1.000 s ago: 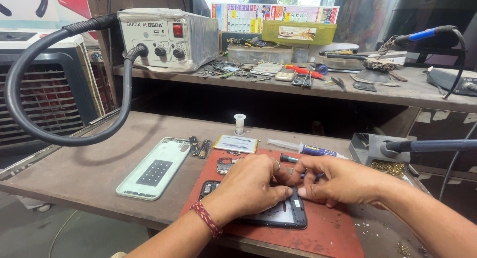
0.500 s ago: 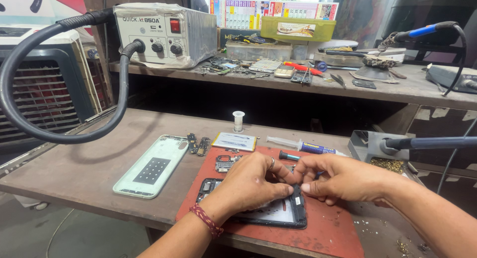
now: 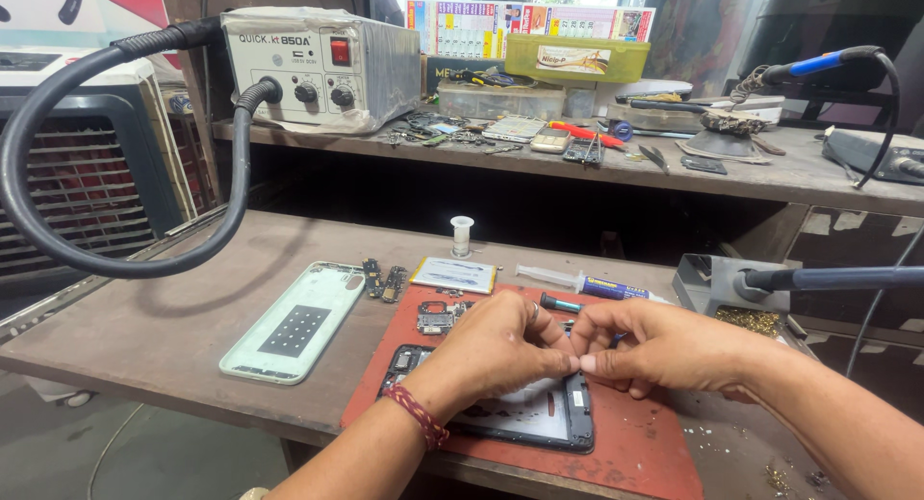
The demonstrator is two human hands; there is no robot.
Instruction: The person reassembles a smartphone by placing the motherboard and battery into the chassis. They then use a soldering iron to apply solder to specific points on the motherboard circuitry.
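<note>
both hands pinch together over opened phone [image 3: 539, 418]; back cover [image 3: 294, 322] lies left, syringe [image 3: 587, 285] behind.

On the worktop [image 3: 144, 336] a mat [image 3: 635, 442] lies at the front, with the opened phone [image 3: 539, 418] on it under both hands, the left hand [image 3: 496, 351] touching the right hand [image 3: 659, 346] fingertip to fingertip. Left of the mat lies the back cover [image 3: 294, 319]; behind it, a syringe [image 3: 582, 284] and a small spool [image 3: 462, 235]. The hot-air station [image 3: 318, 67] stands on the shelf [image 3: 770, 173] behind.
</note>
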